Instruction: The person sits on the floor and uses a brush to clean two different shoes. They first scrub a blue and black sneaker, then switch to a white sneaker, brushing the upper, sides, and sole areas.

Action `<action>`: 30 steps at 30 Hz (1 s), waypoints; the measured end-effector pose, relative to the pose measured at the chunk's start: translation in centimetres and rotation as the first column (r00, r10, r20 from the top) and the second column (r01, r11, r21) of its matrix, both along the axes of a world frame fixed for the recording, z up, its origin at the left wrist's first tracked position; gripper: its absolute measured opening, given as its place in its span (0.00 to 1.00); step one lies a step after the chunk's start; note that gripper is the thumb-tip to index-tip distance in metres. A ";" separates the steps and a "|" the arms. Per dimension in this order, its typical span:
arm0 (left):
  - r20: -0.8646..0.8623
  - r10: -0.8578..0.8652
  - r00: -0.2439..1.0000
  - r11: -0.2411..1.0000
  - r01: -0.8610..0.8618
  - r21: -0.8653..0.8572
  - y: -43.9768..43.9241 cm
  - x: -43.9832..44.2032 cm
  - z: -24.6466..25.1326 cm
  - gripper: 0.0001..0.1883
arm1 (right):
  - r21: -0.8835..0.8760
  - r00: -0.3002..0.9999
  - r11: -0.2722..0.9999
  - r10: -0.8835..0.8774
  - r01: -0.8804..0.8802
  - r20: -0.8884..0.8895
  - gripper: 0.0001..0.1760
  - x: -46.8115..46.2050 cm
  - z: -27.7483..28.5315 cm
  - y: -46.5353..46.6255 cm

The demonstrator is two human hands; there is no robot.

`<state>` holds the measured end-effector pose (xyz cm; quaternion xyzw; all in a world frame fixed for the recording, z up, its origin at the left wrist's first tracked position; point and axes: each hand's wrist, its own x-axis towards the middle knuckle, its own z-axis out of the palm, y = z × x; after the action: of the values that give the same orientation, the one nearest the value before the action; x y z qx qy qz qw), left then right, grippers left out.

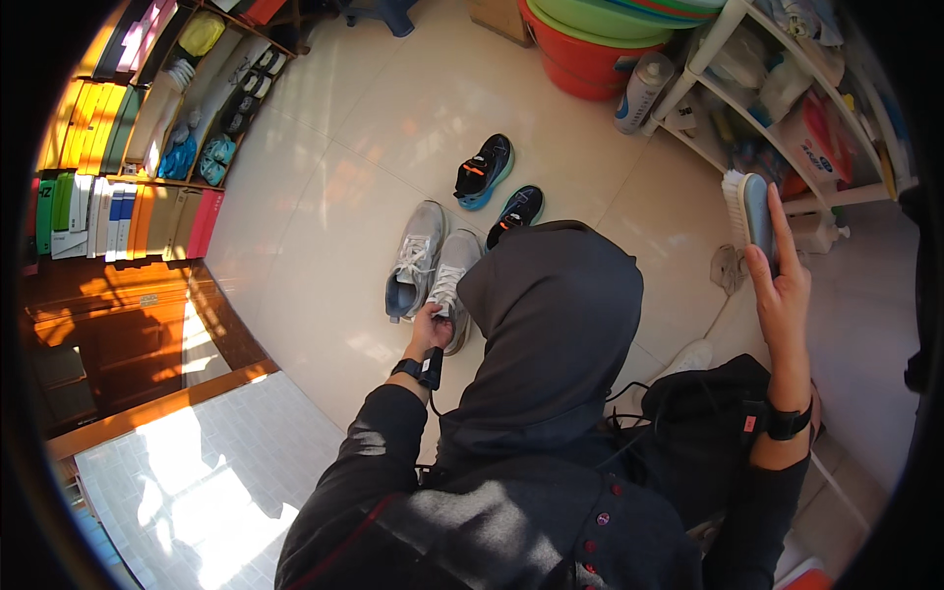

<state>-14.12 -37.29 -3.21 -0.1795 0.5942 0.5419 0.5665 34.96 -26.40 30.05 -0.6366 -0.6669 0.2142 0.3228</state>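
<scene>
A pair of light grey lace-up sneakers stands side by side on the tiled floor. My left hand [435,330] is at the collar of the right-hand grey sneaker [456,262], its fingers curled at the shoe's opening. The other grey sneaker [419,247] sits just left of it, untouched. Raised at the right, my right hand [783,295] grips a scrub brush [756,210] with a grey-blue back and white bristles facing left. Beyond the grey pair are a dark sneaker with orange and blue parts [484,168] and its mate [520,209], partly hidden behind a dark hood.
Shelves of books and boxes [140,221] line the left, above a wooden cabinet [125,324]. A red bucket [582,70] holding basins and a spray can [643,92] stand at the back right. A white rack [782,110] is near the brush.
</scene>
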 end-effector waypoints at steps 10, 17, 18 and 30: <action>-0.058 -0.129 0.990 0.843 0.141 0.520 9.3 0.7 20.8 0.36 | 0.139 0.986 0.990 0.001 0.023 -0.166 0.35 -0.4 1.0 1.5; 0.023 -0.665 0.747 0.115 0.073 0.991 21.7 5.3 37.5 0.32 | 0.317 0.947 0.943 0.008 0.100 -0.322 0.40 -1.4 2.9 2.1; 0.005 -0.664 0.748 0.101 0.083 0.991 22.9 6.6 39.0 0.29 | 0.386 0.972 0.918 0.005 0.089 -0.236 0.38 -1.4 3.2 1.9; -0.813 -0.312 0.492 0.076 0.866 0.495 16.2 24.1 36.5 0.18 | 0.554 0.992 0.830 0.005 0.067 -0.127 0.36 1.6 4.9 -0.3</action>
<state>9.96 -21.14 33.29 0.5733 0.3478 0.4876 0.5592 36.51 -26.69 34.98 -0.5113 -0.6689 0.0442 0.5378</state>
